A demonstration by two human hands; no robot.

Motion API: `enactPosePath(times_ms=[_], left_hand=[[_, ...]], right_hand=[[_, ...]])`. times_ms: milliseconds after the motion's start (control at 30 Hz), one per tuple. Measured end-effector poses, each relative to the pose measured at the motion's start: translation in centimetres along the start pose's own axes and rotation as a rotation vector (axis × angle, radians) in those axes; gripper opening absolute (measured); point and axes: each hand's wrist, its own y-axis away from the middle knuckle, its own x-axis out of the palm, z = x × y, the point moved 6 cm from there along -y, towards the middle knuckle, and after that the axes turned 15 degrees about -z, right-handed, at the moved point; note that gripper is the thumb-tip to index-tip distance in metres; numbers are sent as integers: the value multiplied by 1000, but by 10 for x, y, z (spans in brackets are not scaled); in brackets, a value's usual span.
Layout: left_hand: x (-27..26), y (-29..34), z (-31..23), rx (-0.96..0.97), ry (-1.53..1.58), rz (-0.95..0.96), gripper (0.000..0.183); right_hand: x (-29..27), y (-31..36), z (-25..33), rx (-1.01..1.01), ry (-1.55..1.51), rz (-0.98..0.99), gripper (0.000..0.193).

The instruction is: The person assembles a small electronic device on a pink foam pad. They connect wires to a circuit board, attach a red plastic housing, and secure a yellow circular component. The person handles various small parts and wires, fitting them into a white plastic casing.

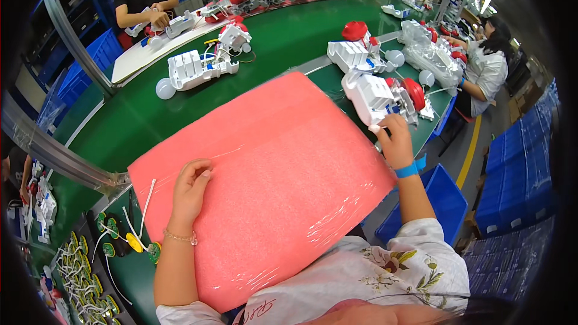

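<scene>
A pink foam sheet (pixel 271 162) under clear plastic film lies in front of me. Over its left part rests my left hand (pixel 190 192), fingers loosely bent with a small gap to the thumb and nothing held. Beyond the sheet's right edge, my right hand (pixel 394 141) pinches the near end of a white plastic housing (pixel 370 99). That housing has box-like compartments, and a red round part (pixel 413 93) and wires sit at its right side. Behind it is a similar white housing (pixel 349 55) with a red part on top.
Another white assembly (pixel 201 69) with a bulb lies on the green conveyor belt (pixel 271 42). To my left are a tray of small circuit boards (pixel 84 277) and a yellow disc (pixel 133 242). Blue bins (pixel 442 198) stand at right. Co-workers sit across and at right.
</scene>
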Motion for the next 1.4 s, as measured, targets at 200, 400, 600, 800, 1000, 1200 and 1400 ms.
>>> enactPosePath(times_ms=[200, 400, 600, 800, 1000, 1200, 1400], left_hand=[[-2, -1, 2, -32, -17, 13, 18], [-1, 0, 1, -62, -2, -7, 18], [0, 1, -8, -47, 28, -91, 27], [3, 12, -43, 244, -112, -99, 38], [84, 27, -120, 694, -607, 212, 53], [126, 21, -96, 702, -889, 358, 69], [127, 22, -100, 483, -692, 209, 89]], right_hand=[[-22, 11, 46, 253, -354, 38, 12], [-4, 45, 135, -78, -576, 370, 16], [15, 62, 179, -375, -597, 611, 20], [9, -5, 107, 181, -836, 588, 28], [70, -9, 66, 577, -804, 595, 49], [60, -10, 91, 621, -1011, 665, 54], [44, -54, 110, 615, -980, 682, 39]])
